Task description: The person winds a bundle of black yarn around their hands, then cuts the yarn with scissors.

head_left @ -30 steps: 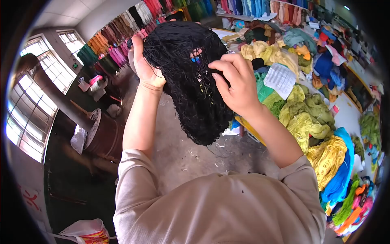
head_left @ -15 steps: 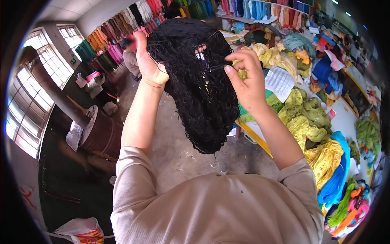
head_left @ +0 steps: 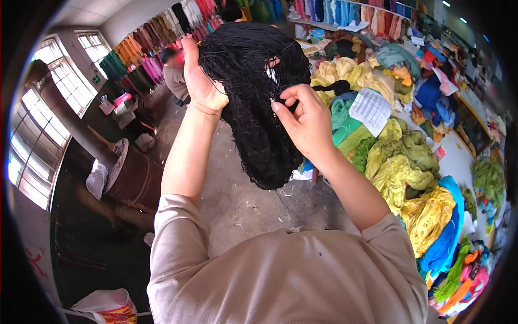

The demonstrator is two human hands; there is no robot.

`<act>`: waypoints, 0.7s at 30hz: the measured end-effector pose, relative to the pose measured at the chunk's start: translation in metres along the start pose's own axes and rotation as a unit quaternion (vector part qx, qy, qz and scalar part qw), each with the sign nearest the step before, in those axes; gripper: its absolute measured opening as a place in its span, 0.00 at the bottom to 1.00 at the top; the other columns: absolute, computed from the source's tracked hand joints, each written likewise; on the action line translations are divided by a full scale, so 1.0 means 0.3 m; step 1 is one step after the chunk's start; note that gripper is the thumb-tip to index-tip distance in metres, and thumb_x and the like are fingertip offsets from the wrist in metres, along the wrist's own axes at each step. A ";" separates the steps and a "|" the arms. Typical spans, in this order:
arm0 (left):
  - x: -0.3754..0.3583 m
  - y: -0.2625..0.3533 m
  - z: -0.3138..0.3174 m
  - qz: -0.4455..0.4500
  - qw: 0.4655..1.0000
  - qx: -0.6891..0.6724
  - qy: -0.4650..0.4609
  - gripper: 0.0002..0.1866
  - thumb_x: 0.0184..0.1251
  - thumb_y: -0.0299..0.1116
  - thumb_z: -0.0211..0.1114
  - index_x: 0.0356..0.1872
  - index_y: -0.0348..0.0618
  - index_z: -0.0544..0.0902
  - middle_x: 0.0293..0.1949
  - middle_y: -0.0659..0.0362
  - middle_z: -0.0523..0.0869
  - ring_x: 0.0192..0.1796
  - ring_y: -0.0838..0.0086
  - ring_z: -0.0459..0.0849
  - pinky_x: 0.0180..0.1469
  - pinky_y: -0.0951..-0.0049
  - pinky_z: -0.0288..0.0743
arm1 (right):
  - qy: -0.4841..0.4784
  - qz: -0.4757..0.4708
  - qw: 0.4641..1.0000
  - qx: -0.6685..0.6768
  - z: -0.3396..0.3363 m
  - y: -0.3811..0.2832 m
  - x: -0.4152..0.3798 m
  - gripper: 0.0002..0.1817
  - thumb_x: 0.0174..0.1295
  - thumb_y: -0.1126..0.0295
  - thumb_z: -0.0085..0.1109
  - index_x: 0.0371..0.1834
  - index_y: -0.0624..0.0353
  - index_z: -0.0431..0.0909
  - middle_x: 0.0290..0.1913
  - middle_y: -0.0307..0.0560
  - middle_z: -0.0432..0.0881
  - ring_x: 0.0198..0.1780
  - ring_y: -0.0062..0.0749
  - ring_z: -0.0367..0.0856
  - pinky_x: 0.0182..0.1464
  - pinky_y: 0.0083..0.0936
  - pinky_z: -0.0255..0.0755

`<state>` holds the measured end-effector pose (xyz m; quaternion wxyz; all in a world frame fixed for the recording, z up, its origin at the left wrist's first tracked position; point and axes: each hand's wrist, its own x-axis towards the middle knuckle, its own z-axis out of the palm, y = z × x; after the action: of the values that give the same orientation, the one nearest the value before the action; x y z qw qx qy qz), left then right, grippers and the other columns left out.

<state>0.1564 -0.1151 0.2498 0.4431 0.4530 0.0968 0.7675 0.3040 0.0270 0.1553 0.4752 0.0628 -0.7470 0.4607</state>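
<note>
A large skein of black yarn (head_left: 253, 59) hangs in front of me, long loops drooping towards the floor. My left hand (head_left: 202, 81) carries it at the upper left, thumb up and palm showing, with most of the fingers hidden behind the strands. A gap near the skein's middle lets the light background through. At the right edge of that gap, the thumb and index finger of my right hand (head_left: 305, 116) pinch together on the yarn, the other fingers curled. Whether they grip one strand or several I cannot make out.
Heaps of yellow and olive yarn (head_left: 399, 167) cover a table on the right, with a written paper sheet (head_left: 370, 112) among them. Coloured skeins (head_left: 145, 48) hang along the back wall. A rusty drum stove (head_left: 135, 175) stands left; a seated person (head_left: 175, 78) is farther back.
My right hand has moved left and down from the skein's right edge to its middle gap. The skein's lower end has risen slightly and shifted left.
</note>
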 end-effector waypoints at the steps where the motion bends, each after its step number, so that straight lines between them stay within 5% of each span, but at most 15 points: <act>1: -0.002 0.004 -0.002 -0.007 1.000 -0.016 -0.017 0.48 0.69 0.67 0.53 0.72 0.29 0.63 0.72 0.42 0.68 0.72 0.50 0.68 0.75 0.48 0.60 | 0.000 0.007 1.000 -0.013 0.006 0.000 0.011 0.10 0.58 0.72 0.70 0.39 0.57 0.77 0.32 0.39 0.77 0.21 0.24 0.71 0.25 0.23 0.67; 6: -0.009 0.007 0.001 -0.010 1.000 -0.015 -0.010 0.47 0.68 0.68 0.52 0.70 0.31 0.66 0.69 0.43 0.72 0.70 0.51 0.70 0.74 0.48 0.62 | -0.004 -0.022 1.000 -0.010 0.024 0.037 0.035 0.08 0.58 0.73 0.70 0.36 0.58 0.79 0.31 0.40 0.77 0.22 0.24 0.72 0.25 0.23 0.67; 12: -0.015 0.014 -0.017 0.006 0.999 0.016 0.035 0.48 0.67 0.70 0.51 0.68 0.31 0.69 0.67 0.44 0.75 0.69 0.51 0.73 0.73 0.48 0.63 | -0.077 0.115 0.968 0.208 -0.028 0.064 0.022 0.04 0.65 0.75 0.66 0.38 0.61 0.80 0.33 0.29 0.78 0.29 0.08 0.69 0.33 0.11 0.63; 16: -0.015 -0.003 -0.013 0.015 0.996 0.039 0.085 0.48 0.67 0.71 0.51 0.68 0.31 0.69 0.67 0.44 0.75 0.69 0.50 0.72 0.73 0.46 0.62 | -0.118 0.178 0.938 0.274 -0.095 0.047 0.028 0.04 0.65 0.75 0.65 0.40 0.60 0.80 0.36 0.30 0.81 0.36 0.10 0.74 0.42 0.13 0.67; 21: -0.017 -0.013 -0.027 -0.016 0.999 0.001 0.035 0.48 0.66 0.71 0.51 0.68 0.32 0.70 0.67 0.43 0.74 0.70 0.48 0.71 0.73 0.43 0.61 | -0.185 0.220 0.908 0.306 -0.191 0.024 0.043 0.06 0.67 0.70 0.64 0.44 0.57 0.81 0.37 0.29 0.80 0.40 0.12 0.74 0.46 0.15 0.67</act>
<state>0.1533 -0.1147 0.2400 0.4513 0.4243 0.1200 0.7759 0.3306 0.0784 0.1678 0.1722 0.1232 -0.6389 0.7396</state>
